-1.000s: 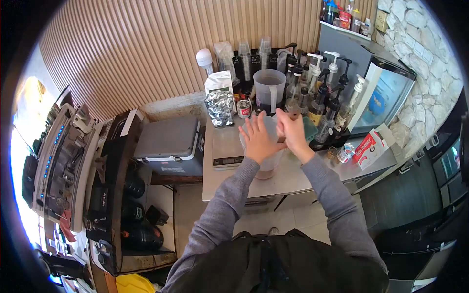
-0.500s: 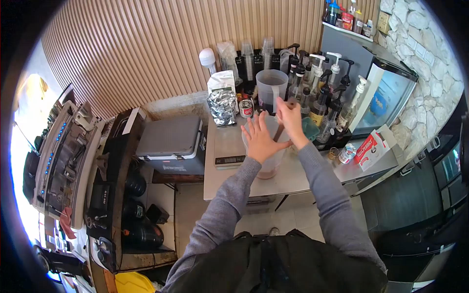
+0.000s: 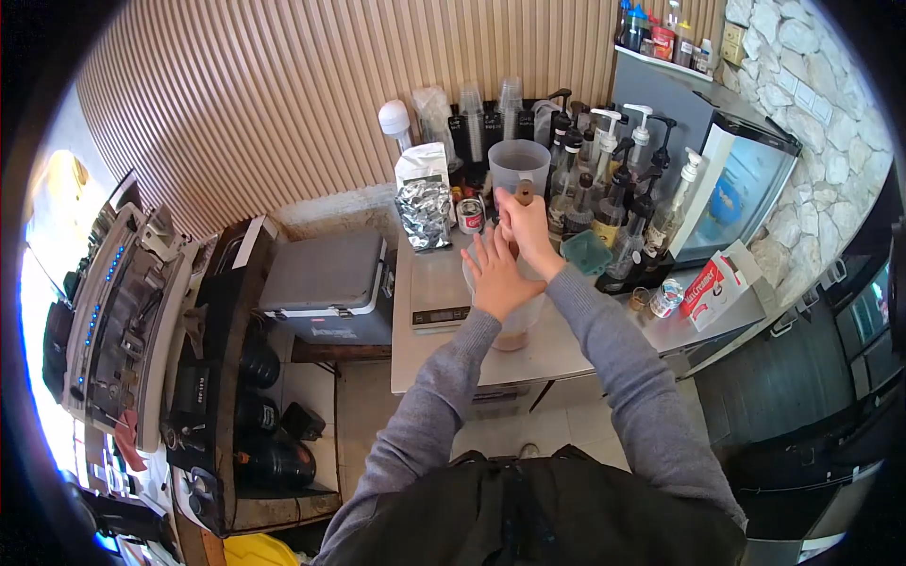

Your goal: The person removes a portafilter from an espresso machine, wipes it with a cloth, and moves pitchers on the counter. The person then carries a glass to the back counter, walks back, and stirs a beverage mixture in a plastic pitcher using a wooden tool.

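Note:
My left hand [image 3: 500,275] lies with its fingers spread over the top and near side of a clear pitcher [image 3: 515,330], which stands on the metal counter. A little brownish stuff shows at the pitcher's bottom. My right hand [image 3: 528,229] is closed around a brown wooden handle [image 3: 524,191], whose top sticks up above the fist. The handle's lower part is hidden behind my hands. Right of my right hand is a green translucent container [image 3: 587,252]. Behind it stands a second pitcher [image 3: 519,158] with dark contents.
On the counter [image 3: 425,363] are a scale [image 3: 441,318], a foil bag [image 3: 425,212], a small can [image 3: 470,216], pump bottles [image 3: 618,203], another can [image 3: 667,298] and a red-white box [image 3: 710,291]. A grey cooler [image 3: 326,274] is at left, a small fridge [image 3: 741,189] at right.
My right hand has moved left, closer to my left hand, and the wooden handle has shifted left and now stands more upright. The green container is less covered. My left hand stays spread on the pitcher.

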The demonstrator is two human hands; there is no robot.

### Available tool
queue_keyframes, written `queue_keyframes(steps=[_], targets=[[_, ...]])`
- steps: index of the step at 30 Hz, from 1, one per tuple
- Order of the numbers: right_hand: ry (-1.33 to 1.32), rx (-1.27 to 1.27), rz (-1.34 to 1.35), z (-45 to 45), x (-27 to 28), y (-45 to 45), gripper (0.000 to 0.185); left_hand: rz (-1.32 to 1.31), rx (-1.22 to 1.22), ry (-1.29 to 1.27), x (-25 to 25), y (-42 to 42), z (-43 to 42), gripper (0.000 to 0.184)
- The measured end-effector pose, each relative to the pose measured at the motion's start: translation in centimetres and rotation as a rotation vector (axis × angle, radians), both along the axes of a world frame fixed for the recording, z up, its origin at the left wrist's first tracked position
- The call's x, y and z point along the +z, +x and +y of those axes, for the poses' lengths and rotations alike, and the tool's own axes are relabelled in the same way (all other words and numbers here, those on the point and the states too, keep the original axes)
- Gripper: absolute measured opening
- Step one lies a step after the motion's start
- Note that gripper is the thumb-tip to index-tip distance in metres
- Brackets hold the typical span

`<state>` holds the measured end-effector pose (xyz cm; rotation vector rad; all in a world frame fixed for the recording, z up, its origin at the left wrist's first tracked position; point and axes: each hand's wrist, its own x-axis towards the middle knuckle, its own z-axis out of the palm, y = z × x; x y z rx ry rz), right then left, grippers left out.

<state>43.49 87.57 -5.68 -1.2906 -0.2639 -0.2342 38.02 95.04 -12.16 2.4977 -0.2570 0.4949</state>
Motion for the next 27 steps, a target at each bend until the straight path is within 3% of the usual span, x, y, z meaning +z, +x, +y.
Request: queue_keyframes(steps=[9,11,16,20,27], targets=[[-0.063,-0.144,-0.127,-4.5,-0.9,-0.6,0.047,-0.006,-0.011,-0.065,1.8,-1.2,-0.3,0.126],[0.073,-0.007,0.030,-4.9,-0.1,-2.7,0.046,-0.006,-0.008,-0.057,1.8,-1.2,-0.4,0.126],[0.176,0.031,0.138,-2.4,-0.1,-3.5,0.044,0.017,-0.019,-0.026,1.5,-1.0,-0.2,0.122],[0.097,-0.038,0.071,-0.4,-0.2,-1.6,0.044,-0.035,0.003,-0.012,-0.5,0.2,-0.2,0.125],[-0.015,-0.140,-0.063,-0.9,0.3,0.1,0.046,0.025,-0.011,-0.045,1.3,-1.0,-0.2,0.123]])
